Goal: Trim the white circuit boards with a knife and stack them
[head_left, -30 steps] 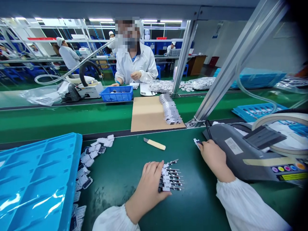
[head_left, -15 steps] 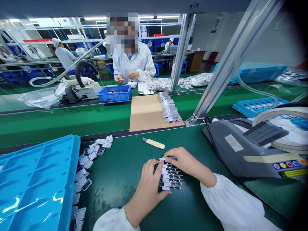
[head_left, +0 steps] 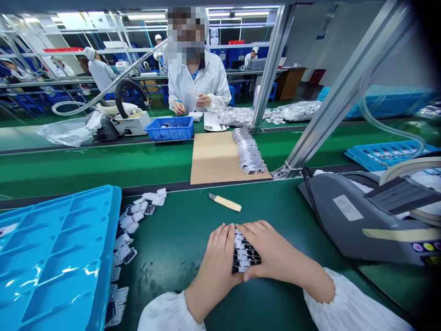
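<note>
A short row of small black-and-white parts [head_left: 244,254] lies on the green mat in front of me. My left hand [head_left: 215,259] rests flat against its left side, fingers together. My right hand [head_left: 272,253] lies over its right side, fingers stretched along the row, so both hands press the parts between them. Most of the row's right half is hidden under my right hand. A small knife with a pale wooden handle [head_left: 225,202] lies just beyond the hands.
A blue moulded tray [head_left: 51,257] fills the left, with loose parts [head_left: 132,225] strewn along its edge. A grey tape dispenser [head_left: 361,220] stands at the right. Beyond lies cardboard [head_left: 213,158] with a long row of parts [head_left: 250,154]. A person in white works across the belt.
My right hand came back from the dispenser with a part, set it at the row's far end, then laid itself over the row's right side. My left hand stayed on the row.
</note>
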Tool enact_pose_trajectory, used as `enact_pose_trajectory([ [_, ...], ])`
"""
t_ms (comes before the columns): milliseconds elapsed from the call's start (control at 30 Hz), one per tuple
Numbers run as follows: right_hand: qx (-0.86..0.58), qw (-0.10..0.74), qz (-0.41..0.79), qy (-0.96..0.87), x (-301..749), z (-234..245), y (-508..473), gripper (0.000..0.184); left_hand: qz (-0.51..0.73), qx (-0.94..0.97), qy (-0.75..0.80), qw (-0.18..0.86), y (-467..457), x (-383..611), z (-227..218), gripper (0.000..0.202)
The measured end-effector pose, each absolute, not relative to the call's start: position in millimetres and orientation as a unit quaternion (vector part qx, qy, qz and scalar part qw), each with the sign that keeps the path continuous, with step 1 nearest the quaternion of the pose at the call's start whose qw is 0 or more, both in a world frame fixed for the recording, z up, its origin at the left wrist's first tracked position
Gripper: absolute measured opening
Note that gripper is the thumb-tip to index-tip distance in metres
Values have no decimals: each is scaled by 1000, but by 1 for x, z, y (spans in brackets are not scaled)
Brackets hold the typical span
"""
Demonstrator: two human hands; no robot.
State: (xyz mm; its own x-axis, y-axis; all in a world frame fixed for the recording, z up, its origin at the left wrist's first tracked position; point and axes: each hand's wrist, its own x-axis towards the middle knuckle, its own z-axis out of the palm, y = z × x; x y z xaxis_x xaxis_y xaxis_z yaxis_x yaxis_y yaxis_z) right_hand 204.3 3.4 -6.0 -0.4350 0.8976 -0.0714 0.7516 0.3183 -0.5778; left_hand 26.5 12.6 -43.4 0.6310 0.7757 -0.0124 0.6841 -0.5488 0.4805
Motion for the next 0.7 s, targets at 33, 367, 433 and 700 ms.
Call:
enact_pose_trajectory([
  [33,-506,119,263,-813,204,-6,4,90,106,873,420,224,12,27,-44,92],
  [367,-467,11,158,-870,196,5,13,80,62,852,446,268,11,29,-43,91],
  [433,-462,-3,150,-874,194,10,13,74,59,848,437,295,10,24,-41,105],
  [700,-442,-50,98,-890,189,0,6,92,357,809,417,208,6,-8,-44,92],
])
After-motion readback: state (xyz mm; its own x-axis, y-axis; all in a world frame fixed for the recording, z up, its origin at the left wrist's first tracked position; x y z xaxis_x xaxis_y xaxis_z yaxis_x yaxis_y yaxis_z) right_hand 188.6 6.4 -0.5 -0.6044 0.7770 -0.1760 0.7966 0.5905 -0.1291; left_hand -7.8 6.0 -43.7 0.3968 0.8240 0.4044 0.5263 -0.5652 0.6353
